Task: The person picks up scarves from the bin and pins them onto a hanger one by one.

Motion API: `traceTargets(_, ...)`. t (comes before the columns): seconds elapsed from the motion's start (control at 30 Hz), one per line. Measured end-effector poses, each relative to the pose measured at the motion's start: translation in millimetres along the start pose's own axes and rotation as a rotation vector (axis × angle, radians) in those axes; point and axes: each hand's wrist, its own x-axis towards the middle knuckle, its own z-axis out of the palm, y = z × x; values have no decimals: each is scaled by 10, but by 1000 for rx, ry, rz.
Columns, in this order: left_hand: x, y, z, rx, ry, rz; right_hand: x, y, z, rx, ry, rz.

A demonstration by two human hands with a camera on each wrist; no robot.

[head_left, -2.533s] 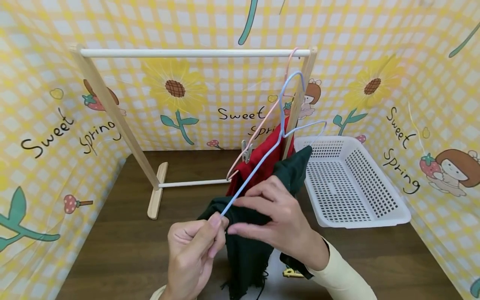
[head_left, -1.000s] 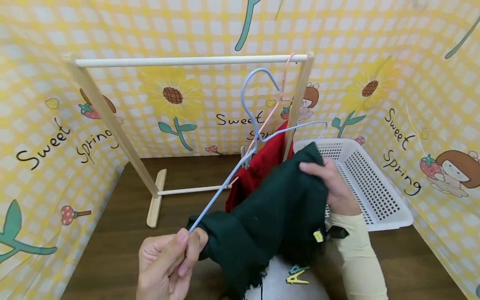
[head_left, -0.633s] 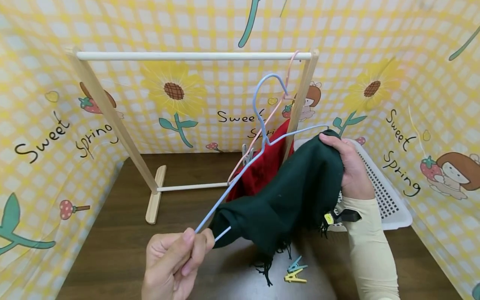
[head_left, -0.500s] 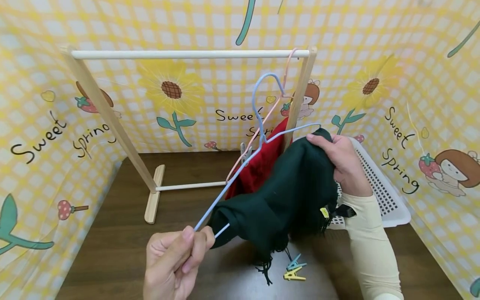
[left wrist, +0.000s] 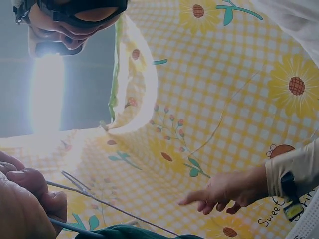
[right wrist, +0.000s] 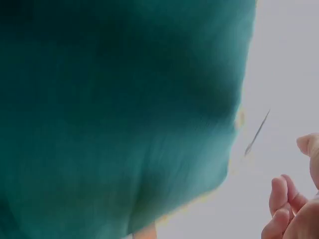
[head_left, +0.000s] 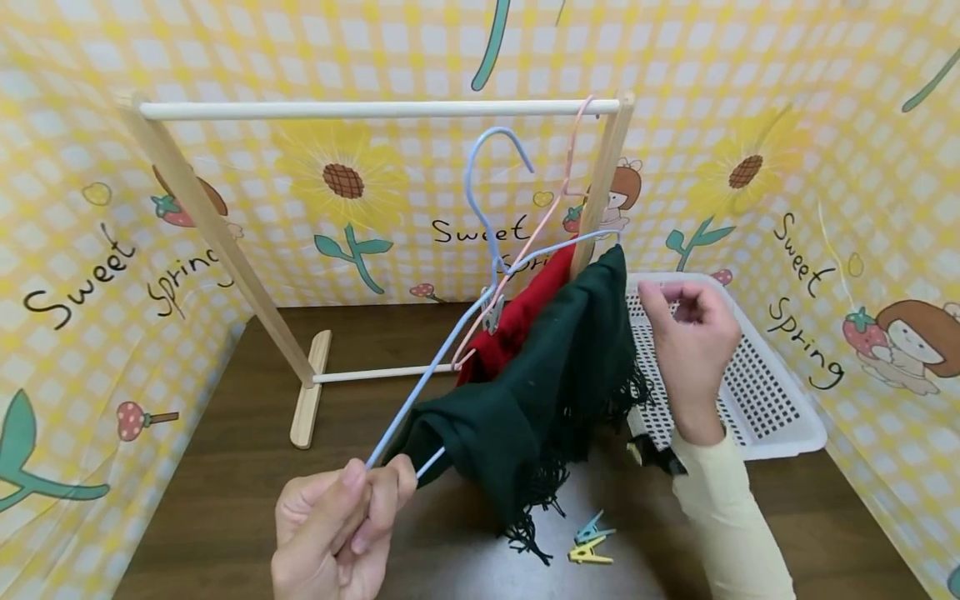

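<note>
My left hand (head_left: 337,525) pinches one end of a light blue clothes hanger (head_left: 429,373) between thumb and fingers. Over the hanger's lower bar hangs a dark green fringed scarf (head_left: 517,408), its folds reaching up to the far right corner. My right hand (head_left: 693,350) is held just right of the scarf, fingers loosely bent with nothing in them. In the right wrist view the scarf (right wrist: 124,99) fills most of the picture, with a gap between it and my fingers (right wrist: 279,196). The hanger's hook points up, free of the rail.
A wooden rack with a white rail (head_left: 360,110) stands behind. At its right end hangs a pink hanger (head_left: 572,150) bearing a red cloth (head_left: 517,325) and a metal clip (head_left: 492,312). A white basket (head_left: 813,433) is at right; blue (head_left: 592,530) and yellow (head_left: 590,552) clothespins lie in front.
My right hand pulled the scarf along the hanger to the right, then let go and moved off it. The hanger has shifted slightly left, still in my left hand.
</note>
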Motion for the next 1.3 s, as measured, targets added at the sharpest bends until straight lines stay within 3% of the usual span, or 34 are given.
traceTargets(0.07, -3, -1, 10, 0, 0, -1, -231, -96, -17, 73, -51, -70)
traceTargets(0.27, 13, 3, 33, 5, 0, 17, -1003, -272, 149, 287, -362, -280)
traceTargets(0.37, 30, -6, 40, 0, -3, 37, -1256, -301, 253, 231, -426, -326)
traceTargets(0.47, 34, -19, 56, -6, 2, 49, -1420, -289, 319, 75, -432, -368)
traceTargets(0.53, 39, -28, 59, -4, 1, 55, -1486, -276, 327, 37, -416, -390)
traceTargets(0.67, 43, -55, 66, 8, 1, 50, -1470, -314, 259, 154, -383, -399)
traceTargets(0.77, 39, -87, 74, 13, 7, 43, -1329, -392, 210, 295, -355, -396)
traceTargets(0.87, 29, -125, 77, 25, 12, 39, -1163, -491, 187, 358, -352, -397)
traceTargets(1.1, -41, -216, 89, 156, 47, -4, -899, -806, 208, 204, -460, -404)
traceTargets(1.3, -91, -261, 113, 211, 88, -41, -879, -1000, 263, 145, -668, -303)
